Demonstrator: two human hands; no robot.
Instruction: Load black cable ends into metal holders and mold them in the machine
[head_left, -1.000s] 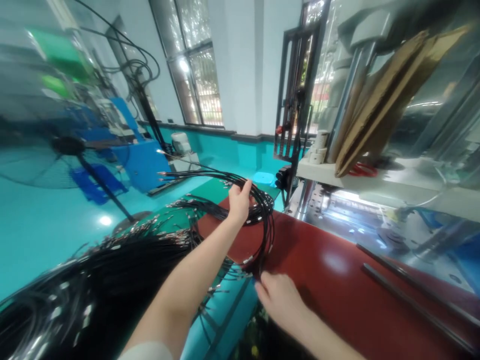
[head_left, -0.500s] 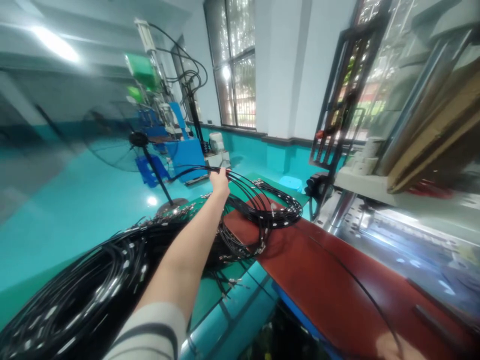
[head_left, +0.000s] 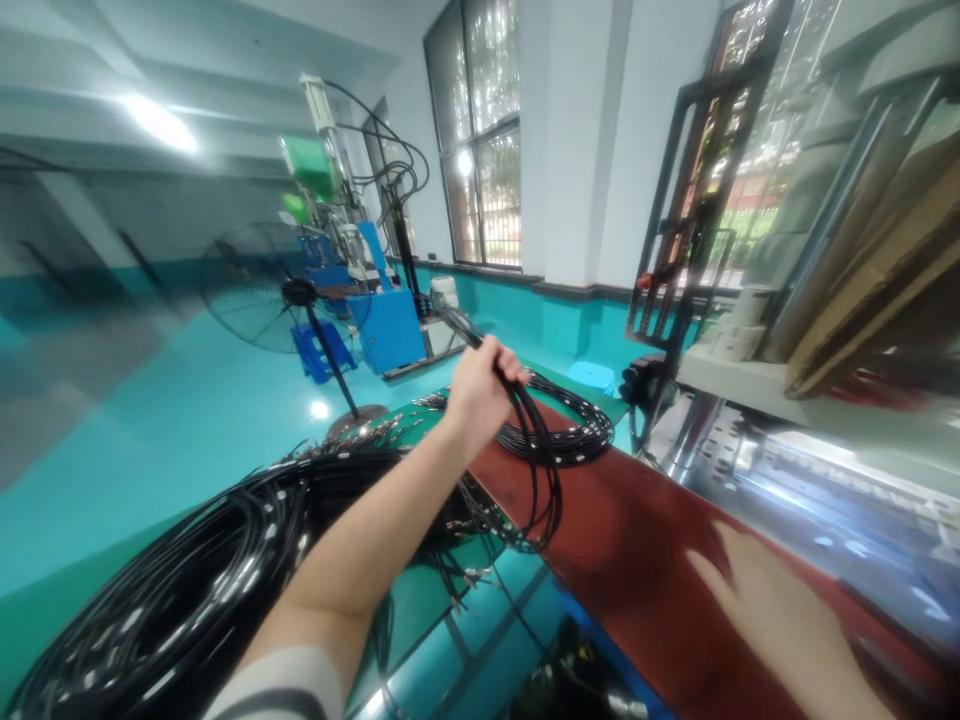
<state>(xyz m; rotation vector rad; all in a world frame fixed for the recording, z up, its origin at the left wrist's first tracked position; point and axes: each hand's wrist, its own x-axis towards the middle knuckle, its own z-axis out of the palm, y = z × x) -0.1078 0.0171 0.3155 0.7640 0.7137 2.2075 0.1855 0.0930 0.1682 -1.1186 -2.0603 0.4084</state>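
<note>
Bunch [head_left: 555,490] of black cables held up over the far left part of the board [head_left: 600,500], our left hand [head_left: 484,390] closed in a fist round it. Blurred ends stick out far left of the fist; below, the strands drop in a loop by the board's left edge. Our right hand [head_left: 772,600] is at near right, over or on the board, fingers spread, no cable seen in it; blur keeps us from telling whether it touches.

Handling, as we judge it: fairly light, springy rather than limp, smooth-skinned, so single strands could slip through a slack fist. Lengths look tough; the ends we would treat as the tender part. Best hold: round the whole bunch, a little back from the ends, with support under the loop.

Edges: the board's left edge could snag the loop. Coil [head_left: 592,435] lies just beyond, at the board's far end; pile [head_left: 262,520] crowds the left, on the green table [head_left: 409,600]. Press [head_left: 750,390] stands along the right. Most room for moving seems to be above the board's near part.
</note>
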